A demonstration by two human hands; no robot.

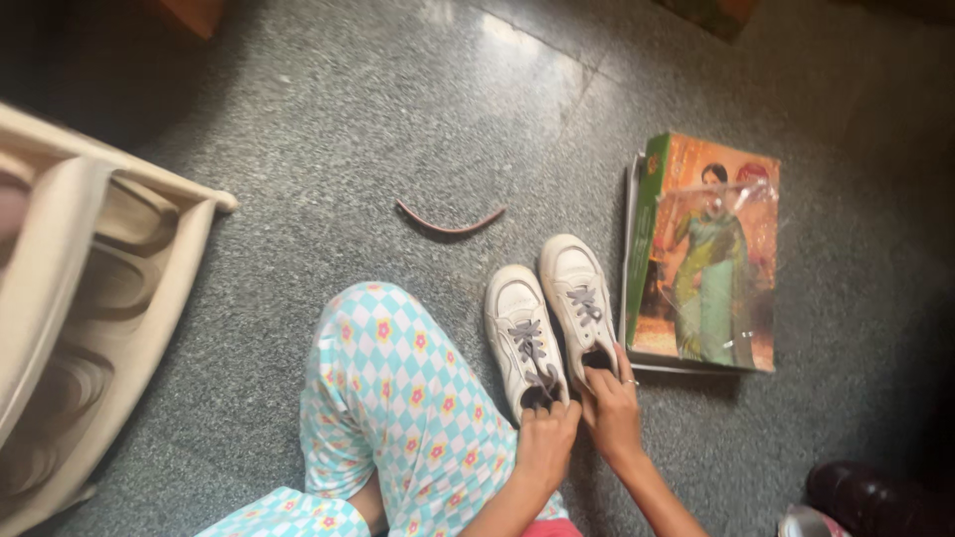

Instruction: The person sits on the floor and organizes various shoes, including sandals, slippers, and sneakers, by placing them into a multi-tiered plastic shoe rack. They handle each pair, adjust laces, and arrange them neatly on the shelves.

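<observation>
White lace-up leather sneakers (550,323) with grey laces sit side by side on speckled grey stone floor (328,129); left hand (546,441) pinches one heel collar, right hand (613,408) grips the other's, beside a glossy printed flat cardboard box (706,254)

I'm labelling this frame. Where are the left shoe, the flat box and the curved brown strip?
Left shoe (519,333), head view: on its laced upper.
Flat box (711,254), head view: on its pictured lid.
Curved brown strip (450,225), head view: on its middle bend.
</observation>
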